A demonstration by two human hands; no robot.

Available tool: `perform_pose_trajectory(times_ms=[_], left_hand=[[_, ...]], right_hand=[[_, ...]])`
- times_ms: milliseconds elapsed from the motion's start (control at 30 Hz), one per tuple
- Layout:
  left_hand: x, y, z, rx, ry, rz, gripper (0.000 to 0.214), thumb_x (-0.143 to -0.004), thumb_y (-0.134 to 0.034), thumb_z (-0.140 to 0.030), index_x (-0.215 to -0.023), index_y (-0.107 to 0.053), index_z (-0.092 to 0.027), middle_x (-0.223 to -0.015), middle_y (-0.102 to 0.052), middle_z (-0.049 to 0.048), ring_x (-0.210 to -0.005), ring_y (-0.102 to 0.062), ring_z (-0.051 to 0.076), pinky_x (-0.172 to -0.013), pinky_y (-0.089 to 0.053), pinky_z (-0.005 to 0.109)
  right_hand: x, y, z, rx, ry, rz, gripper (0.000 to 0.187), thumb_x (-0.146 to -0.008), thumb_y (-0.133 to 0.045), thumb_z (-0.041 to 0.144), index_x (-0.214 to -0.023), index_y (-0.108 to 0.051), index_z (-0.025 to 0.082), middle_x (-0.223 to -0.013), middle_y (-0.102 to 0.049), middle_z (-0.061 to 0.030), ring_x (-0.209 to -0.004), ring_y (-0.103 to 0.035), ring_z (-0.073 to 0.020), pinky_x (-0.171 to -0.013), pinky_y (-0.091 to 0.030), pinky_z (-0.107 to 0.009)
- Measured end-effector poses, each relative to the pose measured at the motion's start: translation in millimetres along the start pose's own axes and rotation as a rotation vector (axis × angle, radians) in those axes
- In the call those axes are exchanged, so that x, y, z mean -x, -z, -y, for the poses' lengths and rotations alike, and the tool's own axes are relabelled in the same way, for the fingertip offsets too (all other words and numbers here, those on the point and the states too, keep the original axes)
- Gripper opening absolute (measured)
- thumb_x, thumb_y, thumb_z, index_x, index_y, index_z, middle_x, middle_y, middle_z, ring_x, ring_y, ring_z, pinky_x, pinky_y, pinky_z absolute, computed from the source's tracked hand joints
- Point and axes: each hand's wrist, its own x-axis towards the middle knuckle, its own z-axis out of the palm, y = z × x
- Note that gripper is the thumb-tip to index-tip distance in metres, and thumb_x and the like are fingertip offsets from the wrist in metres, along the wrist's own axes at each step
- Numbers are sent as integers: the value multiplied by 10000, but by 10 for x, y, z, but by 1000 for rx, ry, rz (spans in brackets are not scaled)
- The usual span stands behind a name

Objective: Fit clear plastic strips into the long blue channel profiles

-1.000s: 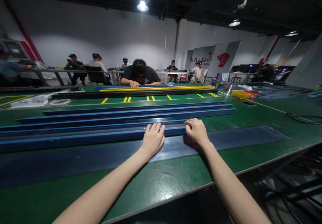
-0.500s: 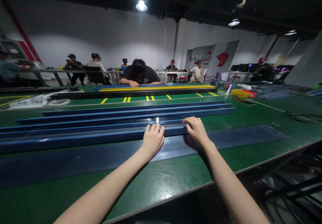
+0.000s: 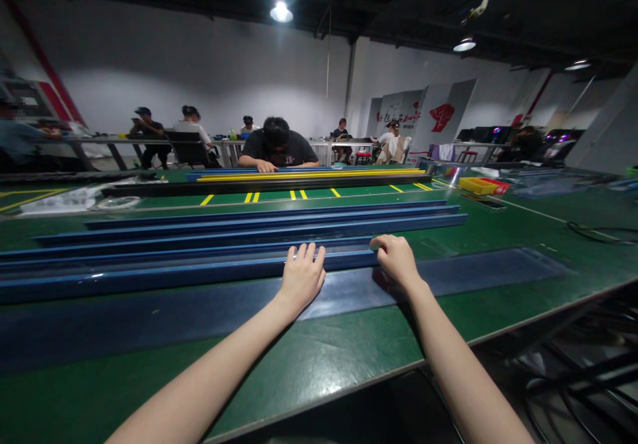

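Note:
A long blue plastic channel (image 3: 199, 271) lies across the table in front of me, running off to the left. My left hand (image 3: 302, 274) is hooked over its near wall, fingers slightly apart with their tips inside the trough; the thumb is hidden. At the channel's right end, my right hand (image 3: 397, 258) is closed, index finger curled towards the thumb over the end. What lies right between those fingertips is covered by the hand. Nearer to me, beneath both wrists, a flat dark-blue translucent strip (image 3: 478, 271) rests on the green table (image 3: 359, 357).
More blue channels (image 3: 409, 222) lie parallel just beyond. Farther back are a yellow strip (image 3: 309, 175) and black bars (image 3: 279, 186), where a co-worker (image 3: 279, 145) leans over the table. Yellow and red bins (image 3: 476, 185) and a black cable (image 3: 598, 231) are at the right.
My right hand has shifted a little to the right, along with the channel's visible right end. My left hand stays in nearly the same place.

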Motion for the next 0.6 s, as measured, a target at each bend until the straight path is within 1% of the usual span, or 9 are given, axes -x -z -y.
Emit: perform_pose_trajectory(times_ms=[133,267,400,467,600], left_hand=[[2,4,0,12,-21,-7,393,-810,-437,-234,-1192,-480,-152,-1214,-515,128,-1100,-450,263,-903,-345,422],[1,1,4,31,-46,-11,431,-804,-464,-239,-1228,-452,-162,-1244,-500,129,-1139,-435,263,-911,-350,421],[1,-19,11,54,-98,-6,430,-800,-489,-242,-1222,-455,-172,-1263,-488,122,-1158,-429,252,-917,-355,409],[-1,-28,12,58,-117,-4,419,-805,-489,-247,-1215,-458,-173,-1257,-494,120,-1157,-430,249,-918,-353,406],[-6,-35,15,64,-132,-1,411,-809,-484,-243,-1211,-453,-161,-1245,-500,122,-1148,-433,243,-911,-349,394]], right_hand=[[9,-13,52,-6,85,36,309,-710,-397,77,-788,-672,194,-876,-688,-34,-851,-583,-151,-785,-330,-256],[22,-21,100,-24,161,14,301,-727,-401,76,-790,-669,197,-884,-686,-27,-863,-571,-156,-770,-319,-266],[31,-24,128,-49,196,7,295,-751,-406,86,-804,-673,198,-901,-686,-32,-874,-567,-160,-777,-323,-275],[35,-31,144,-79,233,21,299,-768,-403,98,-840,-674,201,-927,-683,-34,-883,-567,-159,-787,-331,-279],[42,-60,179,-184,353,63,344,-776,-377,87,-939,-658,202,-1000,-671,-35,-939,-565,-147,-826,-346,-277]])
